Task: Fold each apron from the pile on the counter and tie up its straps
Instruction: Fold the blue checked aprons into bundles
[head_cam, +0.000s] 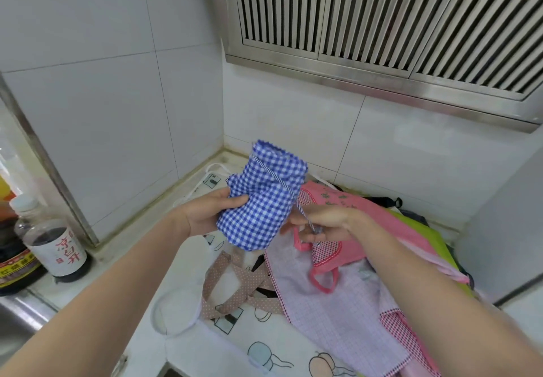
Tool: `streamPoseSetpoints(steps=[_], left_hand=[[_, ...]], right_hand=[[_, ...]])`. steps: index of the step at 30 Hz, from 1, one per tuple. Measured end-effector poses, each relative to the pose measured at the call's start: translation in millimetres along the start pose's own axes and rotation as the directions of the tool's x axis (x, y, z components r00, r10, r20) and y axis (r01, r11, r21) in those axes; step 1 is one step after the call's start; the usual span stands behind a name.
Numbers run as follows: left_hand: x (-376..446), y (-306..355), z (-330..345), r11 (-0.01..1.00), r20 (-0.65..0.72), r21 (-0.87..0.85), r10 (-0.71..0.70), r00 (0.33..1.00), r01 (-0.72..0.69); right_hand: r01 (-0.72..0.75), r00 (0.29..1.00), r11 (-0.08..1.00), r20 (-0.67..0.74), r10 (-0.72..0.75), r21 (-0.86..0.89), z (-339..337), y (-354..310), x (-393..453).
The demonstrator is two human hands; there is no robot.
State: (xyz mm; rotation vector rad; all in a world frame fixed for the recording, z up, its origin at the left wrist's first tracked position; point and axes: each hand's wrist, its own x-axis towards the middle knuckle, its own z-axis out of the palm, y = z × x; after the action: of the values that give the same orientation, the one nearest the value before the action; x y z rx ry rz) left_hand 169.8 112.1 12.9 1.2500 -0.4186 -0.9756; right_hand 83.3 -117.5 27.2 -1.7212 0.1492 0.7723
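my left hand grips the rolled blue gingham apron up off the counter so its strap can wrap freely; my right hand pinches that striped strap taut, just beside the bundle, above the apron pile.

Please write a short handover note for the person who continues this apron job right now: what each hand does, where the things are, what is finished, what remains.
Left hand: grips the folded blue checked apron, held up above the counter.
Right hand: pinches the striped strap, which already runs around the bundle.
Done: this apron is folded into a bundle and the strap is partly wound; no knot shows yet.
Left: finish tying this strap and set the bundle down. Then fold and tie the pile on the counter: pink apron, lilac checked apron, cartoon-print apron and others beneath.
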Motion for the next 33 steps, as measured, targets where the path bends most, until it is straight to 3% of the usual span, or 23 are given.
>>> streamPoseSetpoints(steps=[3,5,6,8,9,10,11,13,14,16,19,21,23,24,26,28,30,33], left_hand=[[7,17,16,0.994,-0.102,-0.05,0.09,0.991,-0.096],[11,24,26,0.992,-0.152,-0.018,0.123,0.981,-0.127],[12,25,30,0.993,-0.14,-0.004,0.12,0.983,-0.122],[11,24,40,0.997,-0.037,-0.006,0.08,0.996,-0.08],[10,21,45,0.999,0.028,-0.01,0.047,0.999,-0.047],[10,18,48,1.0,0.084,-0.009,0.029,0.996,-0.028],[9,14,52,0.999,0.109,-0.038,0.031,0.994,-0.027],[11,12,57,0.978,0.087,-0.189,0.106,0.99,-0.088],[14,13,56,0.954,0.038,-0.277,0.13,0.991,-0.115],[17,17,50,0.926,-0.078,-0.349,0.127,0.989,-0.147],[16,19,34,0.982,-0.191,-0.179,0.017,0.981,-0.052],[14,16,26,0.998,-0.222,-0.024,-0.065,0.973,0.061],[12,15,25,0.977,-0.265,0.151,-0.107,0.958,0.151],[11,15,26,0.953,-0.265,0.246,-0.109,0.958,0.177],[8,20,29,0.887,-0.217,0.42,-0.109,0.97,0.194],[4,24,30,0.849,-0.133,0.498,-0.128,0.983,0.177],[1,25,32,0.862,-0.076,0.489,-0.107,0.991,0.131],[1,22,32,0.936,-0.109,0.352,0.014,0.994,0.025]], right_hand=[[0.023,0.997,0.997,-0.079,-0.017,0.074,5,6,4],[0.064,0.95,0.99,-0.313,-0.022,0.125,8,4,12],[0.11,0.879,0.984,-0.475,-0.031,0.139,6,2,16],[0.224,0.671,0.968,-0.738,-0.067,0.116,-1,0,16],[0.334,0.589,0.931,-0.804,-0.086,0.146,-5,-2,17],[0.478,0.578,0.846,-0.81,-0.099,0.237,-6,-7,14],[0.597,0.623,0.706,-0.774,-0.11,0.38,-4,-12,12],[0.679,0.716,0.426,-0.668,-0.203,0.598,-5,-20,9],[0.684,0.72,0.409,-0.65,-0.244,0.604,-5,-25,3],[0.688,0.719,0.472,-0.603,-0.344,0.551,-7,-32,-7],[0.64,0.762,0.642,-0.456,-0.46,0.422,-14,-45,-24],[0.451,0.828,0.892,-0.384,-0.409,0.022,-15,-56,-31],[0.164,0.891,0.898,-0.33,-0.313,-0.408,-16,-63,-30],[0.09,0.918,0.868,-0.298,-0.263,-0.488,-15,-64,-29],[0.055,0.943,0.87,-0.26,-0.206,-0.49,-12,-64,-27],[0.09,0.923,0.903,-0.306,-0.234,-0.419,-13,-62,-27],[0.188,0.904,0.94,-0.324,-0.278,-0.283,-11,-61,-33],[0.369,0.867,0.929,-0.373,-0.33,0.035,-12,-57,-32]])
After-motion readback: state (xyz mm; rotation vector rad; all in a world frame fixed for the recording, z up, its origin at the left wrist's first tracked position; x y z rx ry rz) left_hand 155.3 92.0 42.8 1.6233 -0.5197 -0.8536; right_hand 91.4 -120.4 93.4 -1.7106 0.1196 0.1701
